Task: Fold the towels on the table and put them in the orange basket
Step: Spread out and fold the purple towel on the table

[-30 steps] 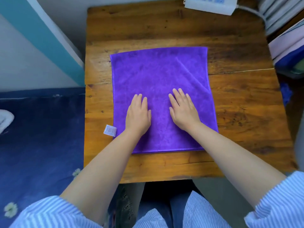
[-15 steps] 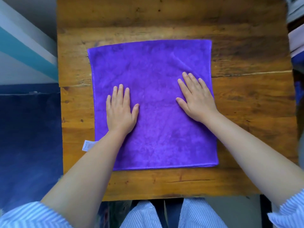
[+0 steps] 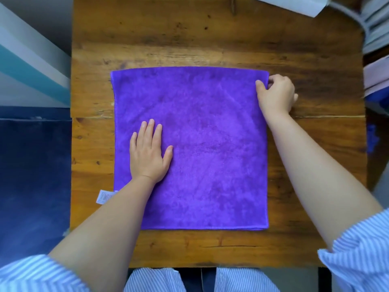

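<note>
Purple towel (image 3: 206, 148): head view; it lies flat and unfolded on the wooden table (image 3: 315, 144), roughly square, its near edge close to the table's front edge and its far edge about a third of the way down from the table's back
Label (image 3: 103, 196): small white tag sticking out from the towel's left edge near the near-left corner, lying on the wood, partly covered by the left forearm
Left hand (image 3: 148, 153): palm down on the left half of the towel, fingers straight and close together pointing away from the person, thumb spread out to the right; it presses flat and grips nothing
Right hand (image 3: 275, 94): at the towel's far-right corner, fingers curled, thumb on top of the cloth and the fingertips tucked at the edge, so it pinches that corner; the heel of the hand sits over bare wood just beside the towel
Sleeves (image 3: 357, 256): blue-and-white striped, pushed up both forearms, at the bottom corners of the view
Table: worn brown planks with a seam running left to right under the towel's middle
White object (image 3: 299, 4): flat, at the table's far-right edge, cut off by the top of the view; what it is cannot be told
Stacked pale items (image 3: 376, 24): off the table's right side, blurred, too unclear to name
Floor on the left (image 3: 33, 175): dark blue surface beside the table
Containers: the basket is out of view, so whether anything lies in it cannot be told
</note>
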A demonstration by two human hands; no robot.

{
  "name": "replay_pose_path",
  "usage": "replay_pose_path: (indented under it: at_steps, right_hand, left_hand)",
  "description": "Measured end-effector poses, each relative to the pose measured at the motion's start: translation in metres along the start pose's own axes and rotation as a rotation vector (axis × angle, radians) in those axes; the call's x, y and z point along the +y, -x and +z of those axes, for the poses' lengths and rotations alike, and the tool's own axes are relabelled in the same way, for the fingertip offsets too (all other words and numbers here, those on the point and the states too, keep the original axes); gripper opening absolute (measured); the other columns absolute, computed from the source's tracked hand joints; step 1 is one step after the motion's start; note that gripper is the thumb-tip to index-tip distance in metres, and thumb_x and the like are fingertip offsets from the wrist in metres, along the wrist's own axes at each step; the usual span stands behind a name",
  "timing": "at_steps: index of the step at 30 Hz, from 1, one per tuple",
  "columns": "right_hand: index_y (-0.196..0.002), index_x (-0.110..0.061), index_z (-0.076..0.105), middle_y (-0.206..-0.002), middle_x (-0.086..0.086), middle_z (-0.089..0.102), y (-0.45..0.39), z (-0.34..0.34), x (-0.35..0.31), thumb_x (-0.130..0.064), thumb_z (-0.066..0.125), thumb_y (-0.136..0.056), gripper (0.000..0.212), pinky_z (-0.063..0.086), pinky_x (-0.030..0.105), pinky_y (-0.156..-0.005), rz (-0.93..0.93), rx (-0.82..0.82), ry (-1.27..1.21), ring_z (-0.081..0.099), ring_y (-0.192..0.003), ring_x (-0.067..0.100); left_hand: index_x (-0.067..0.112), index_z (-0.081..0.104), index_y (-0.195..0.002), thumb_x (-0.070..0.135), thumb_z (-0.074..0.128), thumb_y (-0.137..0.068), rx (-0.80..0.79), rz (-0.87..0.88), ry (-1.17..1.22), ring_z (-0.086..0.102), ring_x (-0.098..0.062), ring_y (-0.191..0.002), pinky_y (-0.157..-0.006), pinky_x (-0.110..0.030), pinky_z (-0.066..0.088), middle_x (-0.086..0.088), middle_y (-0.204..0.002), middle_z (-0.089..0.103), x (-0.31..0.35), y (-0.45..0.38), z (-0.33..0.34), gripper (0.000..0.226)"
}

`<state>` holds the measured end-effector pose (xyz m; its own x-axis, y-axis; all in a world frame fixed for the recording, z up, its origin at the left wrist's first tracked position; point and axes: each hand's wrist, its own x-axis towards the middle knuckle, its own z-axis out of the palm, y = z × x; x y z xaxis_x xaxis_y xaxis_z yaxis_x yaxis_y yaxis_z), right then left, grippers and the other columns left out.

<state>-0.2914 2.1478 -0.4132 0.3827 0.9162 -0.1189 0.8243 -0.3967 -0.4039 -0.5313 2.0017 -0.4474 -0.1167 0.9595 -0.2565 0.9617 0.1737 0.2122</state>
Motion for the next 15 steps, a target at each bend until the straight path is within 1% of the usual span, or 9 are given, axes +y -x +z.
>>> replay_pose_path:
  at_steps: [2,3,4,6,8,11,12,13,15]
  right_hand:
    - [-0.109,-0.011,0.062,-0.116,0.009,0.062,-0.013,0.002,-0.005,-0.024,0.049,-0.092,0.025,0.031,0.036,-0.098,0.024,0.028,0.029,0.052,-0.112,0.027]
    - [-0.109,-0.011,0.063,-0.115,0.009,0.063,-0.015,0.003,-0.003,-0.023,0.049,-0.092,0.024,0.030,0.035,-0.098,0.045,0.037,-0.001,0.053,-0.111,0.026]
    - [-0.108,-0.012,0.062,-0.115,0.008,0.063,-0.026,0.007,-0.024,-0.023,0.048,-0.093,0.024,0.030,0.035,-0.098,0.033,0.026,-0.040,0.054,-0.111,0.025]
    - [-0.109,-0.011,0.061,-0.116,0.008,0.062,-0.035,0.005,-0.028,-0.024,0.047,-0.093,0.024,0.030,0.035,-0.098,0.075,0.036,-0.064,0.054,-0.111,0.026]
    - [-0.112,-0.010,0.059,-0.120,0.009,0.059,-0.041,0.006,-0.024,-0.023,0.046,-0.093,0.026,0.029,0.037,-0.099,0.046,0.041,-0.004,0.051,-0.114,0.027]
    - [-0.123,-0.011,0.049,-0.132,0.010,0.050,-0.025,0.007,-0.014,-0.026,0.044,-0.093,0.034,0.028,0.039,-0.103,0.022,0.091,0.042,0.043,-0.124,0.026]
    - [-0.128,-0.011,0.045,-0.137,0.010,0.045,-0.016,0.007,-0.011,-0.026,0.044,-0.093,0.038,0.026,0.040,-0.105,-0.001,0.116,0.065,0.039,-0.127,0.026]
    - [-0.131,-0.010,0.043,-0.140,0.012,0.041,-0.005,0.007,-0.008,-0.026,0.043,-0.093,0.041,0.024,0.041,-0.107,-0.068,0.130,0.092,0.036,-0.130,0.027]
    - [-0.130,-0.005,0.045,-0.142,0.017,0.040,0.020,0.010,-0.011,-0.022,0.045,-0.090,0.043,0.019,0.046,-0.111,-0.334,0.106,0.101,0.035,-0.133,0.032]
  left_hand:
    - [0.006,0.034,-0.141,0.038,0.035,-0.084,0.006,0.018,0.002,0.020,-0.028,-0.142,-0.115,-0.042,0.010,-0.012,-0.152,0.027,0.002,-0.004,-0.001,0.065]
    - [0.005,0.035,-0.140,0.039,0.035,-0.084,0.010,0.018,-0.001,0.020,-0.029,-0.142,-0.115,-0.042,0.010,-0.013,-0.151,0.027,0.001,-0.004,-0.001,0.065]
    - [0.005,0.035,-0.140,0.040,0.034,-0.085,0.030,-0.037,0.006,0.021,-0.029,-0.142,-0.115,-0.042,0.011,-0.013,-0.151,0.028,-0.006,-0.012,-0.008,0.065]
    - [0.005,0.036,-0.140,0.042,0.031,-0.085,0.040,-0.035,-0.005,0.022,-0.029,-0.142,-0.115,-0.043,0.011,-0.013,-0.151,0.029,-0.006,-0.015,-0.010,0.066]
    - [0.006,0.036,-0.140,0.042,0.031,-0.085,0.020,-0.027,-0.004,0.022,-0.029,-0.142,-0.115,-0.043,0.012,-0.012,-0.151,0.029,-0.006,-0.015,-0.010,0.066]
    - [0.006,0.036,-0.140,0.047,0.021,-0.083,-0.027,-0.019,0.000,0.021,-0.029,-0.142,-0.115,-0.043,0.012,-0.012,-0.151,0.029,-0.002,-0.006,-0.008,0.072]
    - [0.005,0.037,-0.139,0.046,0.023,-0.084,-0.042,-0.024,0.009,0.022,-0.030,-0.142,-0.115,-0.043,0.013,-0.013,-0.150,0.030,0.000,-0.002,-0.007,0.070]
    - [0.003,0.039,-0.137,0.043,0.030,-0.085,-0.058,-0.030,0.027,0.025,-0.031,-0.140,-0.114,-0.045,0.016,-0.015,-0.149,0.032,0.002,0.003,-0.007,0.066]
    - [-0.003,0.052,-0.126,0.036,0.041,-0.084,-0.030,-0.012,0.045,0.041,-0.039,-0.129,-0.106,-0.052,0.031,-0.022,-0.137,0.046,0.006,0.005,-0.012,0.058]
